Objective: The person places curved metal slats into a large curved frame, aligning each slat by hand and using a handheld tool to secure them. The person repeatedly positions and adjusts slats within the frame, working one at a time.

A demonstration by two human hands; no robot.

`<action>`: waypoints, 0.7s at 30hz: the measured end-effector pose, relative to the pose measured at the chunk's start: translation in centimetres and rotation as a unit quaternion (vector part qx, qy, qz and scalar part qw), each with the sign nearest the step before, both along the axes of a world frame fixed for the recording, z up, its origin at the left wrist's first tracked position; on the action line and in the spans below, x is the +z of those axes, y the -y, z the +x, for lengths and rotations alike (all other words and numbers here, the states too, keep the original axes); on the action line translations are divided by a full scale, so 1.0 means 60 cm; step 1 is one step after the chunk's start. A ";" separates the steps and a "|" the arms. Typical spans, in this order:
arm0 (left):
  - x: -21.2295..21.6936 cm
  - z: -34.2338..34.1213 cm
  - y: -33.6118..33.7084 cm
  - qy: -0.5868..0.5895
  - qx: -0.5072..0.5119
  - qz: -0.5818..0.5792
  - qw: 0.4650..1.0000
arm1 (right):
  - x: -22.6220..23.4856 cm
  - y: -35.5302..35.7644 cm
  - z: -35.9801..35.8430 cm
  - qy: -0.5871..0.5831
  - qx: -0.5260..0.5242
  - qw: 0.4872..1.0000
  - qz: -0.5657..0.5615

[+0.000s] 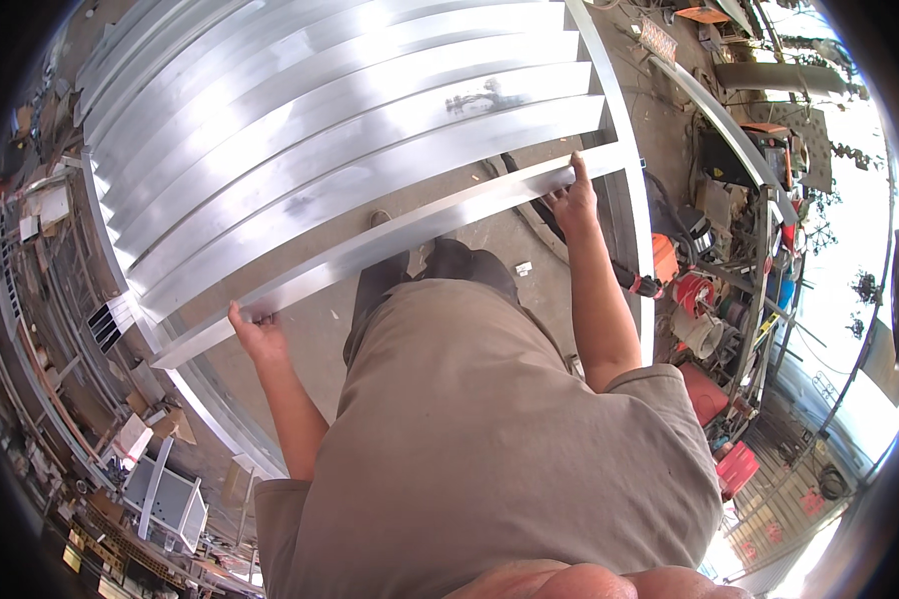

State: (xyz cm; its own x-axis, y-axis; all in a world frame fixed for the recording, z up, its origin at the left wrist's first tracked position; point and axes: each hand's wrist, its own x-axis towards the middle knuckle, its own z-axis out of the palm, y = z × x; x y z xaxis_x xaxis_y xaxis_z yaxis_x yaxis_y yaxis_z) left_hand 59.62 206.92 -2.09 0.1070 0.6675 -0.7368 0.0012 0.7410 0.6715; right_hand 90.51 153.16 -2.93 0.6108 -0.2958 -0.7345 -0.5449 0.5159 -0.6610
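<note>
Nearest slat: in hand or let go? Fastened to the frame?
In hand: left hand and right hand hold the slat, one toward each end. Fastening to the frame: cannot tell.

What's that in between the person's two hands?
In the head view, a long silver bar runs from the left hand to the right hand; dark trousers show just below it.
</note>
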 end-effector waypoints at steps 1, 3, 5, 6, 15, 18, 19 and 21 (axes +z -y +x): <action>0.003 0.002 -0.001 0.001 -0.002 0.000 1.000 | 0.004 -0.002 0.002 0.006 0.004 1.000 0.005; 0.009 0.000 -0.003 -0.004 -0.004 0.005 1.000 | 0.009 -0.008 0.005 0.017 0.013 1.000 0.010; 0.008 -0.001 -0.006 -0.013 -0.006 0.012 1.000 | 0.011 -0.011 0.006 0.017 0.035 0.999 -0.001; 0.005 -0.002 -0.008 -0.013 -0.014 0.010 1.000 | 0.010 -0.011 0.008 0.012 0.029 0.999 -0.014; -0.020 0.013 -0.041 0.032 -0.033 -0.001 0.999 | -0.026 -0.016 0.024 -0.010 -0.021 0.999 -0.045; -0.003 0.028 -0.030 -0.040 0.025 0.042 0.998 | -0.023 -0.020 0.027 -0.053 -0.041 0.995 -0.068; 0.004 0.030 -0.028 -0.007 0.015 0.045 0.999 | -0.018 -0.021 0.026 -0.050 -0.055 0.997 -0.028; 0.017 0.029 -0.026 0.066 -0.008 0.053 0.996 | -0.003 -0.019 0.021 -0.002 -0.050 0.998 0.045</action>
State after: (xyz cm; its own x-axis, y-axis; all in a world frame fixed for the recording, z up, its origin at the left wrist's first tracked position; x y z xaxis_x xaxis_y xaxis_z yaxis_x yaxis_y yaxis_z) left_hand 61.34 208.50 -1.09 0.2091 0.7388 -0.6407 -0.0815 0.6660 0.7414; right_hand 91.79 154.33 -3.09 0.5784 -0.2888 -0.7629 -0.4897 0.6250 -0.6079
